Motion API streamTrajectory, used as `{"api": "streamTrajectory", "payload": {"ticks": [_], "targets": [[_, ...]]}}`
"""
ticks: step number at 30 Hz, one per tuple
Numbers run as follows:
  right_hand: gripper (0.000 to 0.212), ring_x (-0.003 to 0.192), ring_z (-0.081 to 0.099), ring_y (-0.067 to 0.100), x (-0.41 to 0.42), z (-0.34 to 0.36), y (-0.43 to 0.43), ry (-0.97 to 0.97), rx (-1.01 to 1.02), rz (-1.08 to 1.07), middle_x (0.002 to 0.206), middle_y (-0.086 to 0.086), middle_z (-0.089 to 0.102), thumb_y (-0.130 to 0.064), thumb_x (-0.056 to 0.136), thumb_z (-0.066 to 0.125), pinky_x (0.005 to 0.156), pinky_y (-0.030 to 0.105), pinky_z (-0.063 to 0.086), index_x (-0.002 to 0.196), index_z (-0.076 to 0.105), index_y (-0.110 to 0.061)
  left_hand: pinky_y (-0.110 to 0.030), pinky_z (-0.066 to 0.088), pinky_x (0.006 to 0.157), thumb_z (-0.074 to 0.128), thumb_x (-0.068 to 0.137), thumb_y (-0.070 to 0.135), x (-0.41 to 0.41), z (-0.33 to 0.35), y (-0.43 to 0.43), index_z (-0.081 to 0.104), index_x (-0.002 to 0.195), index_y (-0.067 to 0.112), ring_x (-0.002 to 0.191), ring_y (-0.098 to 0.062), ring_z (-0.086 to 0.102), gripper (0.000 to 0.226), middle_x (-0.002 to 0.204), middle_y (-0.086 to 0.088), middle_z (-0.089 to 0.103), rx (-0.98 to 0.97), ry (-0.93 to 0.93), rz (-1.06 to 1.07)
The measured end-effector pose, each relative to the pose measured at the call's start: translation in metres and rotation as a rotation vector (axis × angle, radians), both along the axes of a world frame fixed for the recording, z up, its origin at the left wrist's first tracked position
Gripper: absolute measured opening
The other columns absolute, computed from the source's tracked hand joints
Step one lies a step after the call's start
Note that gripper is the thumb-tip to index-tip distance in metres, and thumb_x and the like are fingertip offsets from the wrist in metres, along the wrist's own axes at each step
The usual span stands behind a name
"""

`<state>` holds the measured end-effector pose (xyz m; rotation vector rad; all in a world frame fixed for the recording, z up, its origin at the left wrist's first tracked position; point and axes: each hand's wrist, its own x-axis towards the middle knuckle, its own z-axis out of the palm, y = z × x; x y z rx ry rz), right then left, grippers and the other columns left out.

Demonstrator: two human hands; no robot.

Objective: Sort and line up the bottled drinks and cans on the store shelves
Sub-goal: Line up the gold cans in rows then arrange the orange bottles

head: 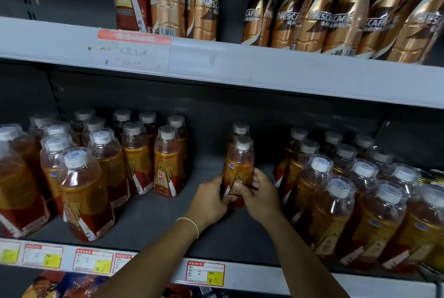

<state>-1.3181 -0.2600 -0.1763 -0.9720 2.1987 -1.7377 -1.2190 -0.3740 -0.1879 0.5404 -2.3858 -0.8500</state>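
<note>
— What do the hands have?

— One amber bottle with a white cap, roughly upright over the dark shelf floor. The left hand wraps its lower part from one side and the right hand from the other. The fingers of both curl round the label, and the right thumb lies across the front.

— So both clamp it?

— Both grip it, yes. The hands hide its base, so I cannot tell whether it stands on the shelf or is lifted a little.

— What lies around the grip?

— Directly behind the held bottle stands a second bottle of the same kind, close against it. Beyond the left hand, across a bare gap, is the left block of bottles, in rows running back. Just beside the right hand is the right block of bottles, packed tight. Past that block, at the far end, some gold can tops show.

— And above?

— Over the grip, on the upper shelf, bronze coffee bottles lean on one another.

— Nearer the person?

— A thin bracelet circles the left wrist. Below the forearms, the shelf edge carries a price tag with a yellow patch.
</note>
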Motion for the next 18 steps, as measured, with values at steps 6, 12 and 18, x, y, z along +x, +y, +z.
{"api": "streamTrajectory", "payload": {"ticks": [6, 12, 18], "targets": [[0.039, 0.089, 0.063, -0.016, -0.0056, -0.0036, -0.0048, -0.019, -0.030, 0.006, 0.100, -0.019, 0.067, -0.004, 0.088, 0.071, 0.073, 0.002, 0.046, 0.119, 0.059, -0.024, -0.020, 0.048, 0.083, 0.074, 0.083, 0.029, -0.0063, -0.0040, -0.0023, 0.058, 0.122, 0.019, 0.095, -0.010, 0.062, 0.043, 0.106, 0.005, 0.069, 0.002, 0.017, 0.007], [0.041, 0.099, 0.064, -0.005, -0.0045, -0.0039, -0.0080, -0.021, -0.020, -0.006, 0.107, -0.012, 0.068, -0.009, 0.090, 0.070, 0.080, 0.008, 0.048, 0.126, 0.057, -0.024, -0.027, 0.050, 0.087, 0.073, 0.084, 0.030, -0.0095, -0.0043, -0.0055, 0.057, 0.122, 0.018, 0.097, -0.012, 0.062, 0.043, 0.108, 0.003, 0.067, 0.004, 0.010, 0.009], [0.045, 0.101, 0.065, -0.001, -0.0018, -0.0024, -0.0069, -0.005, 0.014, -0.053, 0.110, -0.008, 0.068, -0.012, 0.088, 0.073, 0.083, 0.011, 0.049, 0.130, 0.056, -0.016, -0.031, 0.050, 0.091, 0.071, 0.086, 0.032, -0.0061, -0.0009, -0.0054, 0.056, 0.125, 0.018, 0.102, -0.016, 0.061, 0.044, 0.113, -0.001, 0.066, -0.012, -0.035, 0.005]]}}
